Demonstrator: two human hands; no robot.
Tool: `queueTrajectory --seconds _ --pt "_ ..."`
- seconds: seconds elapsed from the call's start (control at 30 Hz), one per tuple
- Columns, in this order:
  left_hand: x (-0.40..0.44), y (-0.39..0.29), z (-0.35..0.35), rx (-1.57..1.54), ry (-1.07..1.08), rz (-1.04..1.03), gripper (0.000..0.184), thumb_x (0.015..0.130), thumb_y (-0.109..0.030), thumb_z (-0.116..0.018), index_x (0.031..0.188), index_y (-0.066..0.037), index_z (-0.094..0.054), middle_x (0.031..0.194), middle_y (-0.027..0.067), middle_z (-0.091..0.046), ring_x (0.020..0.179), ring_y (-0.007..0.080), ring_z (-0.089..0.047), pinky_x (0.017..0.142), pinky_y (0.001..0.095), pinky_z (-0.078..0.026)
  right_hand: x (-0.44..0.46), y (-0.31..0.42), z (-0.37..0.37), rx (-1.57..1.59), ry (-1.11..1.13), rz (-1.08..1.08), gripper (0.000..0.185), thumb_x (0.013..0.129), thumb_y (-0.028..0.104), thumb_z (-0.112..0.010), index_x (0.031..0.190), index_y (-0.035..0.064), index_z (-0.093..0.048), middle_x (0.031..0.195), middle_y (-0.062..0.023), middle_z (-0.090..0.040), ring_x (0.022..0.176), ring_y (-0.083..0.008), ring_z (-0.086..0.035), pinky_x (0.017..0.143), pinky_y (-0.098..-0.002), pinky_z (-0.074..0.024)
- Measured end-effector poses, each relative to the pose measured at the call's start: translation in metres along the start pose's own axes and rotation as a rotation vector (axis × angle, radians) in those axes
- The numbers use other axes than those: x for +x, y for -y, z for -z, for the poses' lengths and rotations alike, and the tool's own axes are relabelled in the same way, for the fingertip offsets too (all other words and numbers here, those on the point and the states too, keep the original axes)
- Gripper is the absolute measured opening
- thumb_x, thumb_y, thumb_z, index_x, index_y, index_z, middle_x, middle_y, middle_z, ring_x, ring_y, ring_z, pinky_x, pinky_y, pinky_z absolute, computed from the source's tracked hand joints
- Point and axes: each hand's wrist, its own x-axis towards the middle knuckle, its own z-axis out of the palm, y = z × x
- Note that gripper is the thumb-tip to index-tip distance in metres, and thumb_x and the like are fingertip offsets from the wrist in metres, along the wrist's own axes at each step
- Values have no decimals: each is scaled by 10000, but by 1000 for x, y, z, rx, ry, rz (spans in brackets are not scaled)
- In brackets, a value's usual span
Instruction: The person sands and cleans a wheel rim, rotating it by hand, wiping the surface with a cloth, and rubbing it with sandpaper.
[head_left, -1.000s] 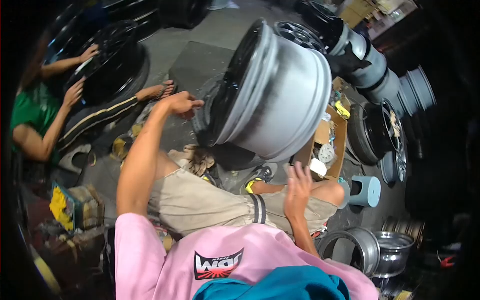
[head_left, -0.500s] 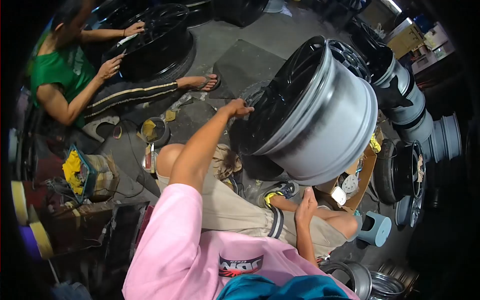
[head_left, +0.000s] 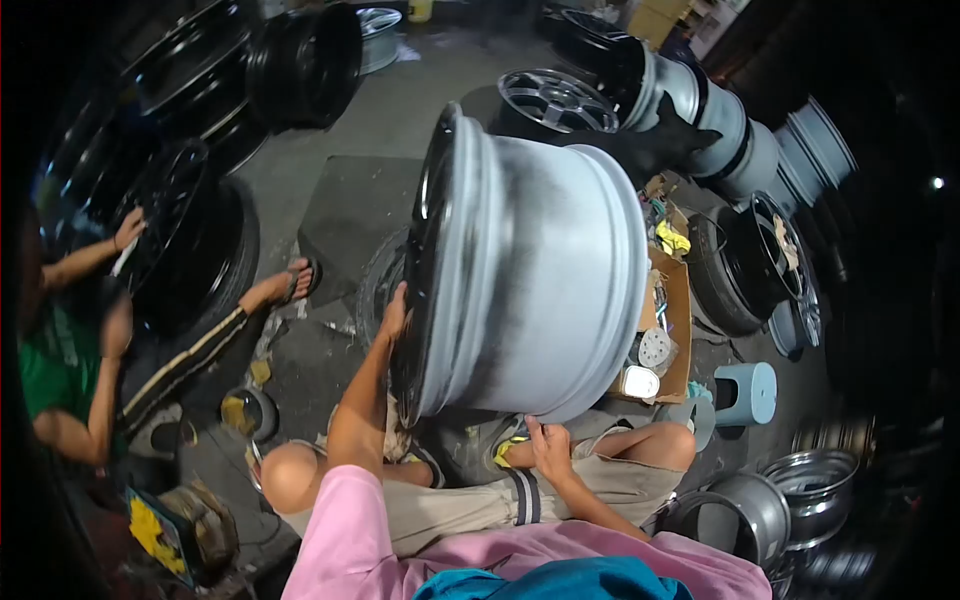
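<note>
A large wheel rim stands tilted before me, with a pale grey barrel, dark smudges along it and a glossy black face turned to the left. My left hand grips the black face side at its left edge, its fingertips partly hidden by the rim. Low at the barrel's bottom lip, my right hand has its fingers curled and its thumb against the edge. Under the wheel rim are my shoes, partly covered, between my bent knees.
A cardboard box with sanding discs and small items stands right of the rim, near a blue stool. More rims and a black cat are behind. At left, another person handles a black rim.
The wheel rim has turned, showing its barrel more side-on. My right hand has risen to its bottom lip; my left hand is now on the face edge. My view has swung right.
</note>
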Motion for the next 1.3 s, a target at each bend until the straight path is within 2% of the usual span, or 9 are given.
queueTrajectory --seconds 0.1,0.3,0.33,0.43,0.63,0.73,0.87,1.1,1.3 --pt "24 37 5 -329 68 56 893 1111 -687 -277 1494 54 -594 1386 226 -696 1342 283 -633 1151 379 -452 -1 -9 16 -140 442 -419 437 1077 377 -642 1166 -45 -712 1124 -295 -740 1054 -526 -684 916 -513 -526" --pt "-19 -21 -2 127 -8 138 891 1110 -700 -267 1494 31 -603 1374 219 -702 1311 285 -652 1136 380 -467 2 -1 26 44 177 -218 483 1065 406 -655 961 -62 -712 926 -312 -695 894 -490 -684 805 -526 -509" --pt "-29 -25 -1 157 -15 154 891 1109 -702 -266 1494 27 -604 1372 218 -703 1305 285 -656 1133 380 -470 4 3 32 78 65 -107 612 1071 408 -674 724 -73 -521 622 -189 -461 624 -213 -414 579 -449 -400" --pt "-61 -19 11 294 -128 273 891 1108 -709 -261 1494 15 -609 1366 215 -706 1290 286 -665 1126 380 -478 28 19 73 142 68 -122 576 1078 392 -674 737 -47 -522 611 -126 -396 642 -148 -383 557 -438 -377" --pt "-231 -142 -81 37 -101 456 788 1082 -695 -428 1340 -7 -711 1253 214 -743 1088 340 -739 924 534 -594 171 36 140 32 40 -51 615 1074 482 -620 809 -73 -649 618 -253 -517 553 -311 -494 590 -472 -441" --pt "-216 -119 -62 -4 -47 229 299 1013 -251 -676 1132 2 -784 884 121 -781 703 253 -751 553 382 -582 189 79 150 33 84 -23 631 1065 513 -622 838 -75 -646 659 -258 -510 595 -347 -509 633 -470 -460" --pt "-237 -104 -59 -279 15 35 272 1037 -156 -647 1194 44 -745 984 128 -776 790 236 -762 625 381 -622 134 98 134 92 -54 29 410 1128 317 -536 1065 -56 -694 901 -314 -650 804 -433 -652 778 -445 -532" --pt "-215 -115 -41 74 63 335 360 1047 -331 -669 1133 10 -746 948 104 -773 819 248 -754 655 436 -611 81 113 126 -129 -383 362 382 1036 24 -625 1414 8 -681 1395 -187 -689 1275 -354 -683 1107 -459 -522" --pt "-231 -246 -23 656 -114 -346 553 1062 -467 -665 964 76 -705 789 141 -688 729 166 -622 657 380 -496 242 153 76 -278 -166 854 357 1033 85 -627 1378 42 -705 1439 -179 -673 1352 -385 -624 1144 -499 -484"
